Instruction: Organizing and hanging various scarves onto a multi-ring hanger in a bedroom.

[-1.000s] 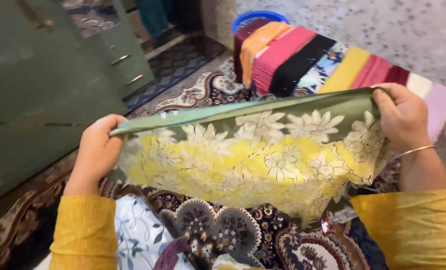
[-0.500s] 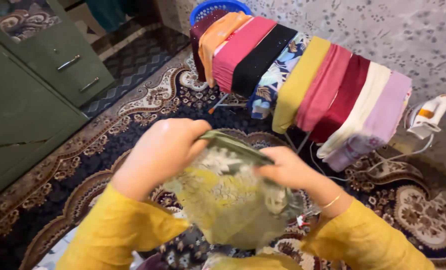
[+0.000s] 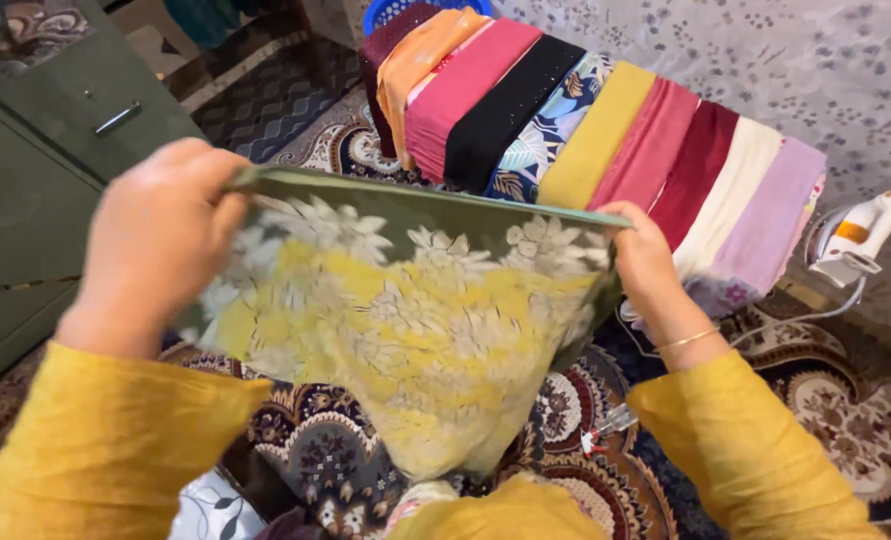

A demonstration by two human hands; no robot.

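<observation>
We see a sheer floral cloth point(image 3: 416, 330), green along its top band and yellow with white flowers below, stretched flat between two hands above a patterned carpet point(image 3: 826, 400). The left hand point(image 3: 156, 245), at 9 o'clock, has its fingers pressed together over the upper left corner of the cloth, pinching the green edge. The right hand point(image 3: 646, 260), at 3 o'clock, pinches the upper right corner in the same way and carries a thin gold bangle point(image 3: 688, 340) at the wrist. Both arms wear mustard-yellow sleeves point(image 3: 106, 440). The cloth hangs from this taut top edge and narrows to a point toward 6 o'clock, well clear of the carpet. Behind it, toward 12 o'clock, a row of folded fabrics point(image 3: 606, 130) in maroon, orange, pink, black, leaf print, yellow, red, cream and lilac lies draped side by side over a stand. A white electric iron point(image 3: 861, 235) rests at 3 o'clock, just beside the lilac end of the row. A green cabinet point(image 3: 26, 190) stands at 9 o'clock.
</observation>
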